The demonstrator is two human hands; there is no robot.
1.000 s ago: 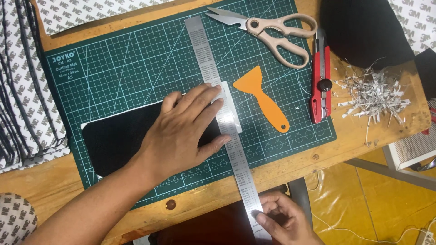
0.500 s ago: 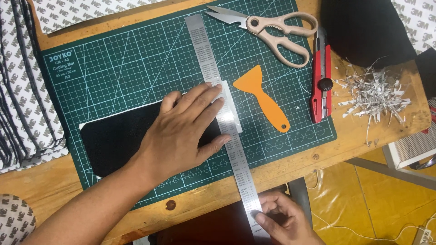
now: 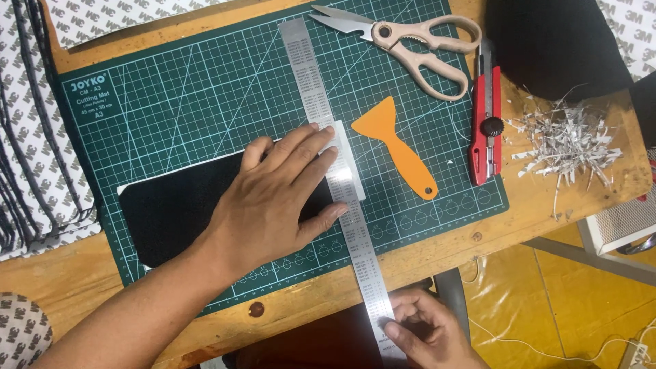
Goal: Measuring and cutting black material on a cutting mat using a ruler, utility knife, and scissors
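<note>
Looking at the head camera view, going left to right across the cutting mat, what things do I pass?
Black sheet → left hand pressing on it → steel ruler → orange scraper → red utility knife → pile of white paper shreds, off the mat on the wooden table.

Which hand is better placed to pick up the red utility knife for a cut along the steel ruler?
Probably the right hand: it only pinches the steel ruler's near end, while the left hand presses down the black sheet. The red utility knife lies right.

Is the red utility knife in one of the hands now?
No, the red utility knife lies on the cutting mat, beside the orange scraper, away from both hands.
</note>
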